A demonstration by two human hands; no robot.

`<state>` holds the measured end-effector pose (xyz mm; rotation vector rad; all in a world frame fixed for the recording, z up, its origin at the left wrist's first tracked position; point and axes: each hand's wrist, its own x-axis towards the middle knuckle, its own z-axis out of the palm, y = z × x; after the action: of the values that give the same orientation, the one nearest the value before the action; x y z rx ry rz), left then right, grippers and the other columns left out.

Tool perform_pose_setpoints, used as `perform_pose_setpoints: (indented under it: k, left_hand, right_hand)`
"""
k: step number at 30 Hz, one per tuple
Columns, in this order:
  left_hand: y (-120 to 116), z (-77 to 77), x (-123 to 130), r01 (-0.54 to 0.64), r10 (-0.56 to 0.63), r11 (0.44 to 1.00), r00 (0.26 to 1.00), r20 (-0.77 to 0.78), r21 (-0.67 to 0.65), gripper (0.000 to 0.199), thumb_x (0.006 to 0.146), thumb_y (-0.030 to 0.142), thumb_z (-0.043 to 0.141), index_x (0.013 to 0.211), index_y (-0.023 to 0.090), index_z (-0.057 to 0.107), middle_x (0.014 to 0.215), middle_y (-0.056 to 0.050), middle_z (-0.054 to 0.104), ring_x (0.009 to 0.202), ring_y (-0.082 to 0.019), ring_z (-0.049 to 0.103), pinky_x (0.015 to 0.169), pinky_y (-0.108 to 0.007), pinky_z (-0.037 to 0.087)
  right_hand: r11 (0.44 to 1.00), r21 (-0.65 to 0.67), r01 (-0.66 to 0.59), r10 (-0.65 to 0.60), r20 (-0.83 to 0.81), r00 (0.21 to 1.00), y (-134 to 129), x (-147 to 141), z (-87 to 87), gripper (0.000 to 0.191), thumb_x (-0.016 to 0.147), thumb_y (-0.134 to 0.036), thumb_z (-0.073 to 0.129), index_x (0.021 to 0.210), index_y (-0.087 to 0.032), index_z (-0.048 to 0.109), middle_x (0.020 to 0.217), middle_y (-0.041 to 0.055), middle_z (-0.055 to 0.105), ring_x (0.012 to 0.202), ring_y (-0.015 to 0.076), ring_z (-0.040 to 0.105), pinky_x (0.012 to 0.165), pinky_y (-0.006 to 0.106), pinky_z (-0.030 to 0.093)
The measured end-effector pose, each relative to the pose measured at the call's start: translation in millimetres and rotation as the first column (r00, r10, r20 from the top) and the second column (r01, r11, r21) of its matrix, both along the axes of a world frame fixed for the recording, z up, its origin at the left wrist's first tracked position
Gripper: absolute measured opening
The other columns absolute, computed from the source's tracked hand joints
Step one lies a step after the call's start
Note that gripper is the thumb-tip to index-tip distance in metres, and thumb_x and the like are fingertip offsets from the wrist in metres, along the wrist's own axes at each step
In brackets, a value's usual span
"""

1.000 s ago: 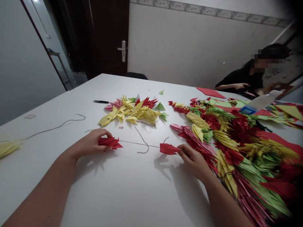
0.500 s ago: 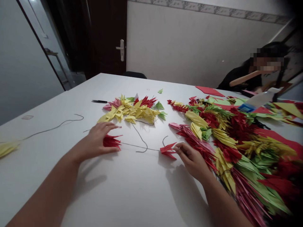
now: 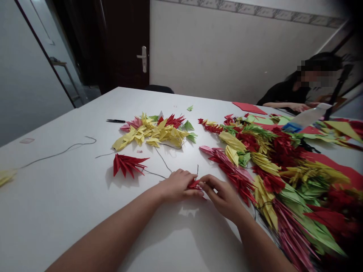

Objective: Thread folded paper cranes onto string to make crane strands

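Just right of the middle of the white table, my left hand [image 3: 180, 186] is closed over a small red folded paper piece [image 3: 194, 184], much of which is hidden. The fingertips of my right hand [image 3: 222, 194] pinch the same piece from the right. A dark string [image 3: 154, 174] runs leftward from my left hand to a cluster of red folded paper pieces [image 3: 127, 164] lying on the table. Between both hands, a short string end [image 3: 197, 169] sticks up behind the red piece.
A mound of yellow, red and green folded papers [image 3: 153, 130] lies beyond my hands. Bundled paper strands [image 3: 269, 170] spread over the right side. A dark pen-like tool [image 3: 115, 121] is farther left. Across the table, a person [image 3: 283, 88] in black sits near a plastic bottle [image 3: 307, 118].
My left hand has left the red cluster and moved right to the small red piece beside my right hand. The person opposite has lowered an arm from the face.
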<state>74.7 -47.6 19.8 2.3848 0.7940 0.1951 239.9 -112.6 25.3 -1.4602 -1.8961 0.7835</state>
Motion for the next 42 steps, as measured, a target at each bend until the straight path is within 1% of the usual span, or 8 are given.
perform_pose_setpoints:
  k: [4,10,16,21,26,31,34,42]
  left_hand:
    - [-6,-9.1,3,0.014,-0.013,0.999,1.000,-0.024,0.051,0.036,0.083,0.049,0.045,0.098,0.018,0.054,0.097,-0.008,0.055,0.097,-0.025,0.046,0.087,-0.039,0.036]
    - [-20,10.6,2,-0.055,0.055,0.997,0.998,-0.001,-0.049,0.017,0.079,0.032,0.048,0.085,0.017,0.045,0.092,-0.008,0.054,0.085,-0.021,0.050,0.074,-0.033,0.041]
    - [-23,18.7,-2,-0.077,0.086,0.966,0.996,0.027,-0.248,0.037,0.069,0.052,0.057,0.083,0.019,0.045,0.080,-0.001,0.053,0.070,-0.016,0.050,0.058,-0.027,0.036]
    - [-19,15.8,-4,-0.126,0.168,0.953,0.977,0.133,-0.275,0.030,0.071,0.041,0.061,0.088,0.020,0.050,0.083,0.000,0.055,0.074,-0.015,0.050,0.061,-0.025,0.037]
    - [-16,27.6,-16,-0.114,0.151,0.978,0.965,0.215,-0.173,0.037,0.072,0.046,0.063,0.094,0.019,0.052,0.088,-0.001,0.056,0.075,-0.014,0.051,0.064,-0.024,0.039]
    - [-9,42.9,-39,-0.056,0.040,0.975,0.996,0.080,0.215,0.030,0.076,0.043,0.060,0.089,0.017,0.052,0.087,-0.003,0.058,0.079,-0.017,0.050,0.069,-0.027,0.037]
    - [-1,52.2,-59,-0.035,0.033,0.945,0.999,0.012,0.325,0.030,0.078,0.044,0.058,0.090,0.017,0.053,0.088,-0.003,0.059,0.083,-0.018,0.049,0.074,-0.029,0.036]
    - [12,62.9,-99,-0.155,0.188,0.948,0.977,-0.097,0.277,0.031,0.075,0.047,0.059,0.087,0.019,0.056,0.084,-0.002,0.057,0.081,-0.018,0.047,0.068,-0.026,0.036]
  right_hand:
    - [0.999,-0.019,-0.037,0.037,-0.002,0.999,0,1,0.6,0.034,0.087,-0.045,0.039,0.075,-0.016,0.052,0.061,0.0013,0.051,0.057,0.0111,0.044,0.053,0.021,0.034]
    - [0.997,-0.010,-0.072,0.072,-0.018,0.997,-1,2,3.7,0.033,0.087,-0.045,0.040,0.076,-0.016,0.052,0.064,0.0028,0.053,0.059,0.0119,0.046,0.055,0.022,0.035]
    - [0.998,0.025,-0.058,0.059,-0.050,0.997,-3,0,6.3,0.031,0.088,-0.043,0.041,0.075,-0.016,0.052,0.064,0.0024,0.052,0.058,0.0109,0.045,0.054,0.021,0.036]
    - [0.995,0.092,-0.035,0.035,0.002,0.999,-7,0,8.7,0.027,0.088,-0.038,0.041,0.076,-0.017,0.053,0.063,0.0021,0.052,0.057,0.0100,0.045,0.051,0.019,0.035]
    - [0.975,0.219,0.039,-0.057,0.073,0.996,-10,4,11.1,0.026,0.087,-0.037,0.042,0.076,-0.017,0.054,0.055,0.0003,0.048,0.048,0.0086,0.039,0.045,0.019,0.032]
    - [0.919,0.388,0.068,-0.148,0.181,0.972,-10,11,14.7,0.023,0.088,-0.032,0.043,0.078,-0.016,0.056,0.052,-0.0013,0.048,0.045,0.0074,0.040,0.046,0.018,0.032]
    - [0.893,0.443,0.077,-0.192,0.219,0.957,-10,18,17.3,0.023,0.088,-0.033,0.044,0.079,-0.017,0.058,0.050,-0.0023,0.048,0.043,0.0067,0.040,0.046,0.018,0.032]
    - [0.997,0.070,0.031,-0.056,0.391,0.919,-5,41,11.4,0.028,0.088,-0.039,0.040,0.084,-0.020,0.060,0.070,0.0015,0.060,0.058,0.0110,0.053,0.053,0.021,0.039]
